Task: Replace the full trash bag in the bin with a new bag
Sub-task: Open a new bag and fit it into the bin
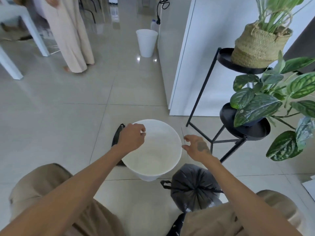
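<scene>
Crouching over the round white plastic bin (151, 160), the person held the left hand (132, 137) at its far-left rim and the right hand (196, 147) just outside its right rim; left fingers (142, 131) were curled narrow, pinching what may have been a thin liner edge, though I could not tell; right fingers (185, 138) were part-spread, holding nothing visible; the tied full black trash bag (194, 186) sat on the tiled floor (68, 125) near the right forearm; a folded black bag (117, 135) lay beside the left hand, the nearer one.
</scene>
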Demonstrator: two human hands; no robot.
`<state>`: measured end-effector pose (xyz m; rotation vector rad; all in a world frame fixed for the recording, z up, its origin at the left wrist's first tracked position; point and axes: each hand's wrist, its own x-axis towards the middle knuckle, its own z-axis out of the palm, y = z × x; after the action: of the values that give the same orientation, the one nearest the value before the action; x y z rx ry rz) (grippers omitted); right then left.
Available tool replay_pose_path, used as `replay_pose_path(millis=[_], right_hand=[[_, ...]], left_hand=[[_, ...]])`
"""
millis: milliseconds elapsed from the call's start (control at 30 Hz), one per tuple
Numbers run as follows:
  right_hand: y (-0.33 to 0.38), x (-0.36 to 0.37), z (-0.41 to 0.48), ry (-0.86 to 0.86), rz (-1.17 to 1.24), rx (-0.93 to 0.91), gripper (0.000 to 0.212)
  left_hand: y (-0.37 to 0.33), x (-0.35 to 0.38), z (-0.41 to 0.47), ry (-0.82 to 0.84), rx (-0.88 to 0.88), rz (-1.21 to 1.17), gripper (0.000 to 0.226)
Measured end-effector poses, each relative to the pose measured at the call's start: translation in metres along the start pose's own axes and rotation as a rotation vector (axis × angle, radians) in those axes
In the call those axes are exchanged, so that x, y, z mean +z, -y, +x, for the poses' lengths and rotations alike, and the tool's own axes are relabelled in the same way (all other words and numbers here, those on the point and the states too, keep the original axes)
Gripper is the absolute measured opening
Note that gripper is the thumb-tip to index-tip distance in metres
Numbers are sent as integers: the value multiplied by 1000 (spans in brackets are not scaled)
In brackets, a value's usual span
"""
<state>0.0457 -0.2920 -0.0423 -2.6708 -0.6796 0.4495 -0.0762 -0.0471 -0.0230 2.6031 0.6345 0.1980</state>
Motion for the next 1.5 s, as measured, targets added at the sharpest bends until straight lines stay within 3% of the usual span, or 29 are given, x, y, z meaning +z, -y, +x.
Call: replay_pose_path(millis=[400,567,667,767,867,967,1067,1167,1300,1400,1500], right_hand=[[28,71,65,-115,182,-25,63],[25,81,68,-202,224,3,61],[27,86,70,-215,189,5,66],[28,87,70,-223,184,5,68],[26,89,71,-236,190,14,68],[26,90,72,-246,193,15,69],[26,89,71,-217,191,26,72],[28,88,72,-182,212,36,76],[31,87,68,-152,256,80,83],[32,87,65,-158,260,65,80],[35,82,63,-103,230,67,73]], left_hand=[[151,74,25,-214,-705,-431,27],[198,126,27,28,-857,-468,25],[214,152,35,93,-939,-530,26],[227,177,43,120,-963,-532,61],[234,198,48,147,-978,-369,59],[237,208,50,166,-972,-207,44],[237,204,45,139,-1019,-325,13],[234,188,39,31,-1035,-585,8],[218,144,30,-111,-982,-681,12],[200,99,23,-276,-882,-704,14],[177,44,15,-403,-668,-702,21]])
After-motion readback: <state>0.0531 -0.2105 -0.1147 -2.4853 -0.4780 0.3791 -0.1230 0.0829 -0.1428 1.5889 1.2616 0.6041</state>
